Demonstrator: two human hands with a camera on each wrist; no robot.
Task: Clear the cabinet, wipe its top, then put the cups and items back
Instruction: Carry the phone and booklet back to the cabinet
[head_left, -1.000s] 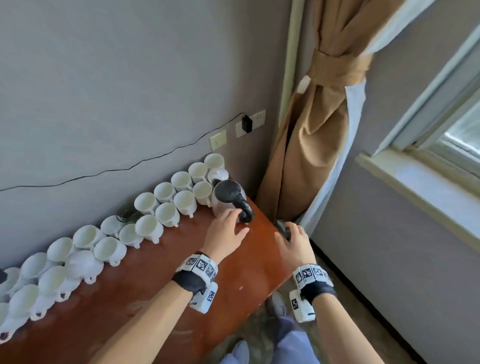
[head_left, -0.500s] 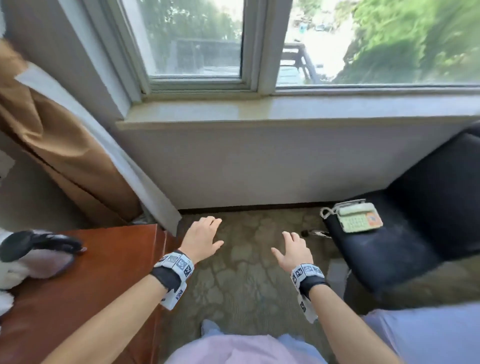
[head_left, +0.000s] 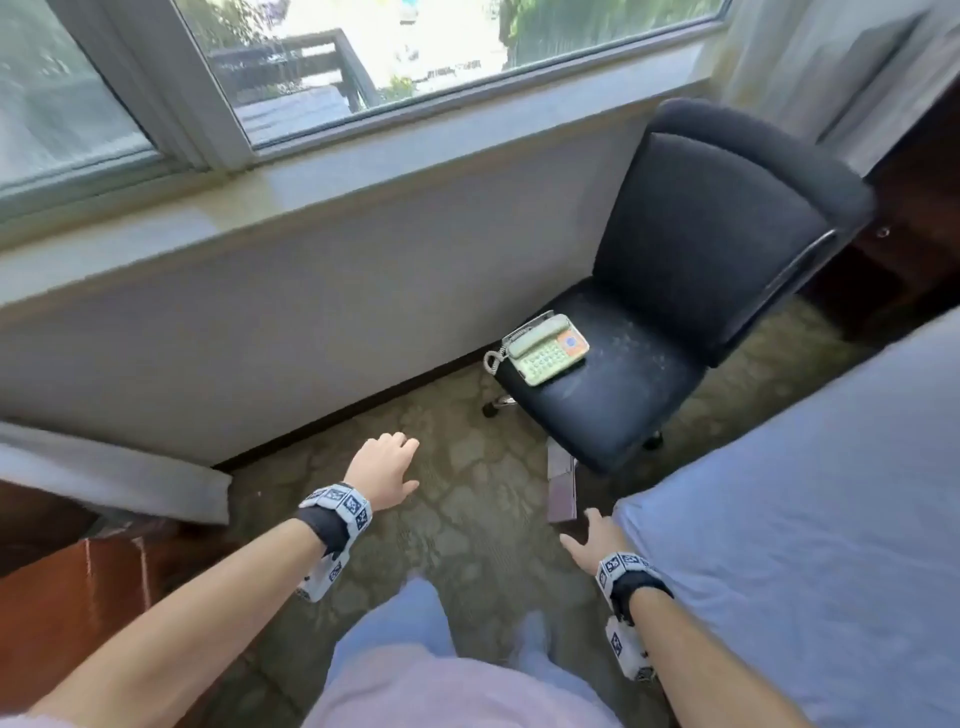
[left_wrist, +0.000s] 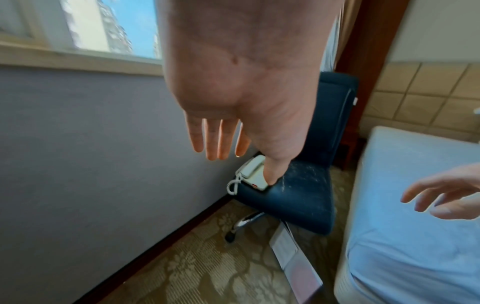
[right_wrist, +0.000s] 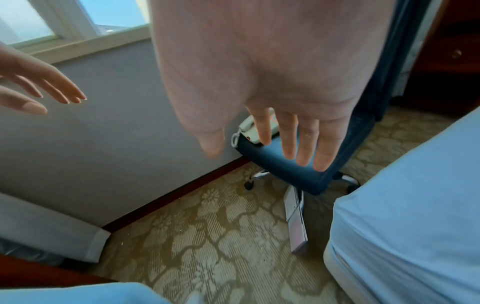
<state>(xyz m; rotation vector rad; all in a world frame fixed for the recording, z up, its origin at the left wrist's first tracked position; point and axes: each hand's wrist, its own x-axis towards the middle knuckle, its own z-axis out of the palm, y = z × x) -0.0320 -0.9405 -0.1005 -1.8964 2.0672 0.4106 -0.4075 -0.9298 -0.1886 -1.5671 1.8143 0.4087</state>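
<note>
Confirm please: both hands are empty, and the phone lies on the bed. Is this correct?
Not quite. Both the left hand and right hand are empty, but the phone lies on the chair, not the bed. The head view shows it.

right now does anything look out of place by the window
Yes. A phone sits on the chair seat rather than on a table, and a flat booklet lies on the carpet beside the bed. Both hands are empty.
</note>
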